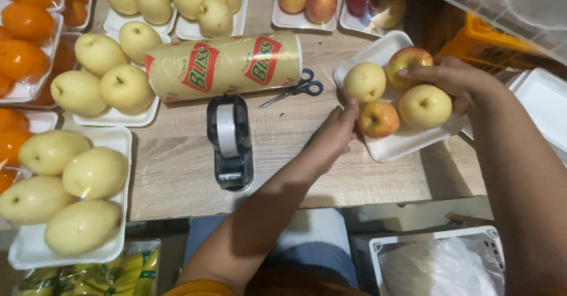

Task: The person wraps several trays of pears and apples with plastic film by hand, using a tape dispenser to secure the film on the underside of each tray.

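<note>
The wooden bench (177,172) carried everything, with foam trays of yellow pears (71,195) along its left edge and back. A roll of cling film (224,66) lay on its side near the middle, a tape dispenser (230,139) just in front of it and blue-handled scissors (295,90) beside its right end. Toward the right edge sat a white foam tray (396,145) holding four fruits. The left hand (333,136) lay open and flat, fingertips touching the tray's near-left rim, gripping nothing. The right hand (455,77) curved loosely over the back of the tray, its fingers resting on a red-yellow apple (404,60) and against a yellow apple (425,106). A pale apple (365,82) and a small reddish apple (379,119) lay untouched.
</note>
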